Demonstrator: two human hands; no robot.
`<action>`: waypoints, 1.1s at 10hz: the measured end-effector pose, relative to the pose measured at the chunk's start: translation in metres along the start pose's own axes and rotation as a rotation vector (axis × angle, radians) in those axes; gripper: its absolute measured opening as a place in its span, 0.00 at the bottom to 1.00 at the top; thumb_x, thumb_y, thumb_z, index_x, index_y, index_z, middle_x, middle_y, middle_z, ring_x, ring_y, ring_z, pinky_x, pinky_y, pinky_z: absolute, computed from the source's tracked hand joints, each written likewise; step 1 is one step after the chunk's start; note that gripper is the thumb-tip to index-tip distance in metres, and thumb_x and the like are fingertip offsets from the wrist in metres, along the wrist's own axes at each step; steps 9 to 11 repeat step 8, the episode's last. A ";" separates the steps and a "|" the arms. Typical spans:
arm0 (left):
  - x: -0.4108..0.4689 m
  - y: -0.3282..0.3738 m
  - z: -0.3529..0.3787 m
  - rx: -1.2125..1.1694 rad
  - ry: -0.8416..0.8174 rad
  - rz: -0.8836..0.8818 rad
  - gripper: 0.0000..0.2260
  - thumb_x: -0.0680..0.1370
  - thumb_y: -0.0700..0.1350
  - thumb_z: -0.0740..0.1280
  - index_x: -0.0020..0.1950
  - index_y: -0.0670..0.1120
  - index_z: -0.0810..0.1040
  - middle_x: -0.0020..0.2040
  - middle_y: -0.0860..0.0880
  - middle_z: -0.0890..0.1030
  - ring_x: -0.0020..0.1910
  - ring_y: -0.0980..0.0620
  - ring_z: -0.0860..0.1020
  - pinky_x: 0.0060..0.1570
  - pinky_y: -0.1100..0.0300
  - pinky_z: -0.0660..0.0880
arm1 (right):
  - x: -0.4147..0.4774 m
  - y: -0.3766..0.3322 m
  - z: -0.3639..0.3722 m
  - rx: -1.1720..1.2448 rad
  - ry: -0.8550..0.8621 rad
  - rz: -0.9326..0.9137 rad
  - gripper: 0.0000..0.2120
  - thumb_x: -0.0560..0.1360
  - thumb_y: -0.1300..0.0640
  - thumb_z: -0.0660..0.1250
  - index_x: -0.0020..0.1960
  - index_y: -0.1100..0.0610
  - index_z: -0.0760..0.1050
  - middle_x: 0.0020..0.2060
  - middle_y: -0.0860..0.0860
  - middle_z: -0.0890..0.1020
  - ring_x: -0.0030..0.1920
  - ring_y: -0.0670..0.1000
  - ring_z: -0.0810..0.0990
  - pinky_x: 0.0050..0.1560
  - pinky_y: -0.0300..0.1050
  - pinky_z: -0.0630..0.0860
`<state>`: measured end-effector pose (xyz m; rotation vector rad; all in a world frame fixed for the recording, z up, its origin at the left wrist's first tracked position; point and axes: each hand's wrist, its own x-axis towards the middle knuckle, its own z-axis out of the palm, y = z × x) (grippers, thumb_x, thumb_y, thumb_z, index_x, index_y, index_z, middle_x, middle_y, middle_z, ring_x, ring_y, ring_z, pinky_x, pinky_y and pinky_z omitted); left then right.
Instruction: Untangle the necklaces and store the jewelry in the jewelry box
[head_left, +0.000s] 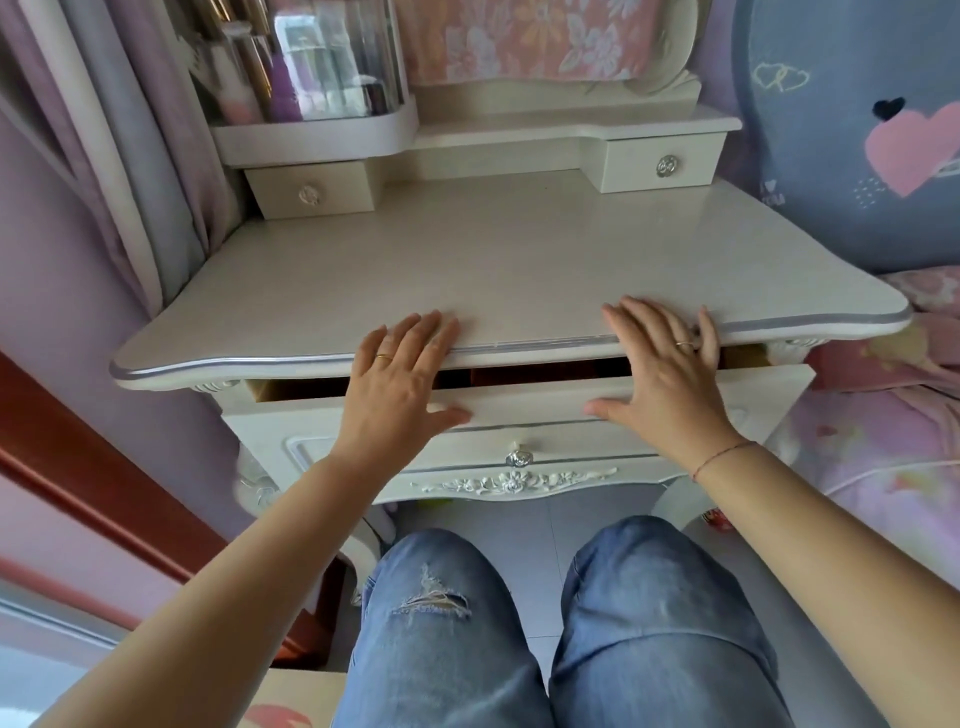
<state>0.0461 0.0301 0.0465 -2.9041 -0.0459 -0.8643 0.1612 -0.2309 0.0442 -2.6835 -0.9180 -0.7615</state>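
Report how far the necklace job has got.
Done: nothing visible; no necklaces or jewelry box in view. In hand: left hand and right hand lie flat across the tabletop edge and the slightly open drawer. Left: untangling and storing, as far as this shows.

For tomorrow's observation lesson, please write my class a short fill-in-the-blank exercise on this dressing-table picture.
1. The wide drawer under the tabletop stands slightly ____.
2. The left hand and the right hand each wear a gold ____.
3. A thin red string circles the ____ wrist.
Missing words: open, ring, right.
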 end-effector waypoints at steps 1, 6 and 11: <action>0.000 0.001 0.010 0.009 0.109 -0.006 0.39 0.66 0.58 0.77 0.72 0.45 0.70 0.69 0.45 0.74 0.68 0.43 0.72 0.69 0.50 0.57 | 0.001 -0.001 0.011 -0.020 0.115 0.012 0.44 0.58 0.39 0.78 0.69 0.53 0.69 0.68 0.51 0.72 0.68 0.53 0.67 0.72 0.59 0.48; 0.006 0.008 0.046 0.138 0.471 -0.077 0.19 0.70 0.40 0.74 0.60 0.43 0.79 0.57 0.45 0.81 0.58 0.45 0.74 0.60 0.49 0.67 | 0.009 -0.017 0.049 -0.102 0.436 0.174 0.30 0.60 0.54 0.78 0.59 0.56 0.71 0.57 0.56 0.76 0.60 0.57 0.71 0.74 0.59 0.52; -0.014 0.019 0.034 -0.012 0.263 -0.109 0.28 0.72 0.50 0.66 0.71 0.44 0.69 0.66 0.45 0.76 0.67 0.45 0.70 0.69 0.45 0.62 | -0.014 -0.014 0.026 0.140 0.344 0.049 0.25 0.70 0.51 0.63 0.65 0.58 0.71 0.64 0.55 0.74 0.65 0.56 0.71 0.73 0.61 0.55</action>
